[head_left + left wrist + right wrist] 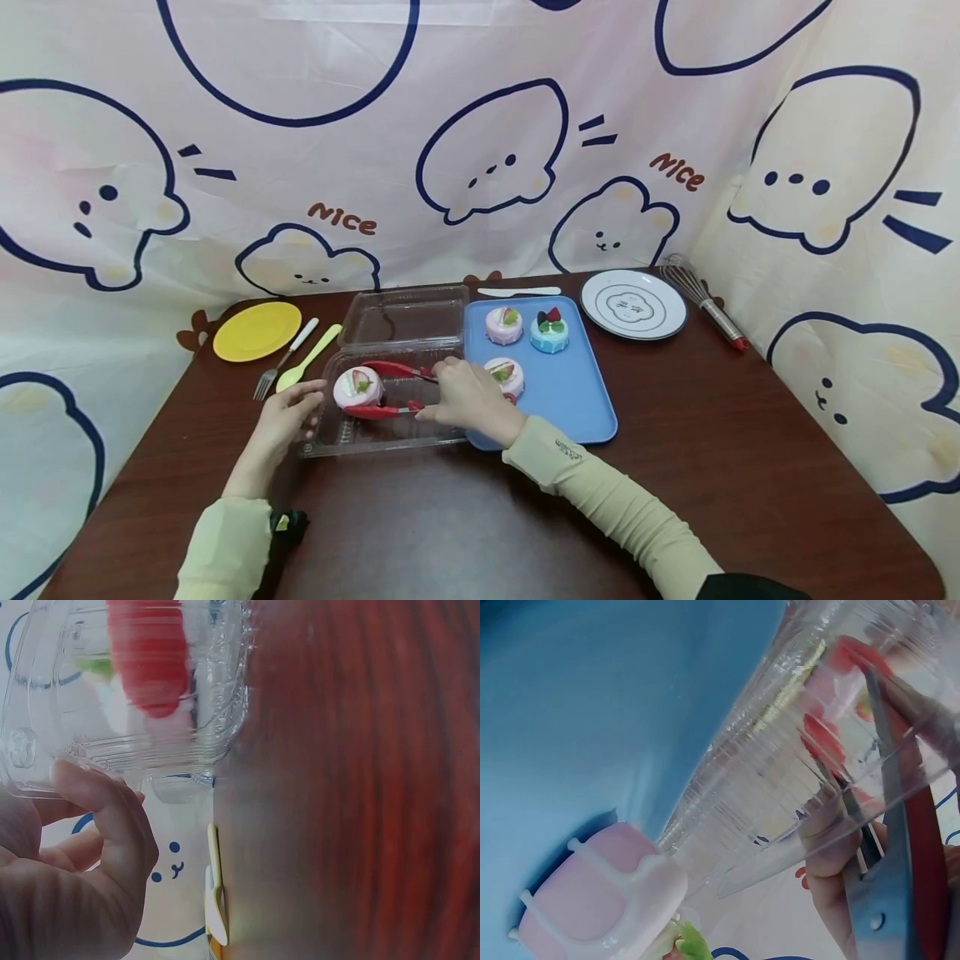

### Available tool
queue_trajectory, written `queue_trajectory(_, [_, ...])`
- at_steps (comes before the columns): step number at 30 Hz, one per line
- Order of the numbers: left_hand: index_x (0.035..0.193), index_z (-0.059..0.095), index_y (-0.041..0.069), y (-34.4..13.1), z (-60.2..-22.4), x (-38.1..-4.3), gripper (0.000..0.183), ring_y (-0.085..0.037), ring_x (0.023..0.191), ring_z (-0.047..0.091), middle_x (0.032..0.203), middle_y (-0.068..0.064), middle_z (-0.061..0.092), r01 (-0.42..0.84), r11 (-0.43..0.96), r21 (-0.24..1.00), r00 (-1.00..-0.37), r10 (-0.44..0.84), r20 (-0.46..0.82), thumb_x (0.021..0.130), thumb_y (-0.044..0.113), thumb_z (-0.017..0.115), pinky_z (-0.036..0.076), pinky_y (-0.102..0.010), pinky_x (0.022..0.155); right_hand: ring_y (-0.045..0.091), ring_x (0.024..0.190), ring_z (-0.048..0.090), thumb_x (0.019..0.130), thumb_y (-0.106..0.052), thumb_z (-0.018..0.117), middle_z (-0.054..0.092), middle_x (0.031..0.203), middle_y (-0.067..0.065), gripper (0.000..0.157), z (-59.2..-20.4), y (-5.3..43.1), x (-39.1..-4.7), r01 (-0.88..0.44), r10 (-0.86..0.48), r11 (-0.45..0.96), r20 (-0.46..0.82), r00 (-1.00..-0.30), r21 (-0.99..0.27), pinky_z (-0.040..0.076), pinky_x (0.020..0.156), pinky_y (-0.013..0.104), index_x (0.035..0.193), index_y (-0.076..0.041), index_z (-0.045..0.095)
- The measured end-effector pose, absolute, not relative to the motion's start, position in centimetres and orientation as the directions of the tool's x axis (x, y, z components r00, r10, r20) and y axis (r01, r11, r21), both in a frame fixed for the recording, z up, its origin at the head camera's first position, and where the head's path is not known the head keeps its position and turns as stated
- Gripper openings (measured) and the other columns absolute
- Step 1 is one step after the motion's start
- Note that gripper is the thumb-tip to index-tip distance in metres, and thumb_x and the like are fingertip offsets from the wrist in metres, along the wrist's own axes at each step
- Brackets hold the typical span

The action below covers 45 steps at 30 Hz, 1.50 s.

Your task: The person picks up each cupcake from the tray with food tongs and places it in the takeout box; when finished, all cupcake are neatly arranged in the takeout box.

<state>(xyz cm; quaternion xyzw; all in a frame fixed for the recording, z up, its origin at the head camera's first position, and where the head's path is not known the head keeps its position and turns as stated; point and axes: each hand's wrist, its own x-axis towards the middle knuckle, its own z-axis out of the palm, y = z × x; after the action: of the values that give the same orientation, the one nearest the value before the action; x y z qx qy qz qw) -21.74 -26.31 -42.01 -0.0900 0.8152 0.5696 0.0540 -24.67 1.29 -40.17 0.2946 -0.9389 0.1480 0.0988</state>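
Note:
My right hand (472,400) grips red-tipped metal tongs (877,900) over a clear plastic clamshell container (405,433). The red tips lie on either side of a pink toy cake (358,387) at the left end of the container's base. Whether they squeeze it I cannot tell. At the container's left edge is my left hand (288,415), its fingers loosely bent and the fingertips at the rim. In the left wrist view a red tong tip (150,660) shows through the clear wall. Beside my right hand, another pink cake (592,900) sits on a blue tray (577,392).
The tray also bears a pink cake (503,325) and a blue cake (550,331). At left are a yellow plate (257,332), a fork (285,358) and a yellow-green spoon (309,357). Behind lies a white knife (519,292); right, a white plate (633,304) and a whisk (705,304).

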Motion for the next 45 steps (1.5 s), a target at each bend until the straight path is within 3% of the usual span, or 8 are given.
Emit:
queue_trajectory(20, [0.132,0.041,0.001,-26.3,-41.9,-22.0,0.042,-0.01,0.064,0.048,0.087,-0.003,0.046,-0.211,0.344,0.915,-0.976,-0.117,-0.181,0.096,0.023,0.044,0.046,-0.025,0.053,0.01,0.048,0.044,0.064,-0.055,0.074,0.048,0.063,-0.001,0.048,-39.7,0.9,-24.8,-0.536,-0.494,0.827,0.235,-0.837,-0.171,0.033,0.038,0.021,0.076,-0.011,0.059])
queue_trajectory(33, [0.132,0.042,0.0,-26.2,-42.0,-21.9,0.043,-0.012,0.064,0.046,0.084,-0.005,0.045,-0.21,0.349,0.913,-0.977,-0.116,-0.18,0.096,0.024,0.044,0.046,-0.025,0.052,0.011,0.052,0.045,0.06,-0.056,0.076,0.05,0.069,0.0,0.056,-40.3,1.2,-24.5,-0.54,-0.485,0.819,0.268,-0.832,-0.193,0.034,0.04,0.021,0.084,-0.008,0.06])
queue_trajectory(41, [0.131,0.043,0.0,-26.2,-42.2,-21.7,0.042,-0.012,0.064,0.046,0.082,-0.004,0.045,-0.209,0.349,0.914,-0.976,-0.129,-0.174,0.096,0.024,0.044,0.046,-0.025,0.052,0.011,0.06,0.048,0.058,-0.054,0.079,0.058,0.084,0.004,0.072,-40.0,2.0,-23.6,-0.536,-0.456,0.774,0.289,-0.842,-0.337,0.039,0.045,0.019,0.106,-0.002,0.061])
queue_trajectory(45, [0.13,0.043,-0.001,-26.2,-42.2,-21.4,0.042,-0.011,0.062,0.046,0.08,-0.004,0.046,-0.208,0.343,0.916,-0.976,-0.133,-0.171,0.095,0.022,0.045,0.045,-0.025,0.051,0.01,0.065,0.049,0.056,-0.057,0.078,0.06,0.087,0.003,0.077,-39.3,3.4,-22.8,-0.539,-0.424,0.75,0.346,-0.837,-0.384,0.041,0.05,0.02,0.109,-0.004,0.061])
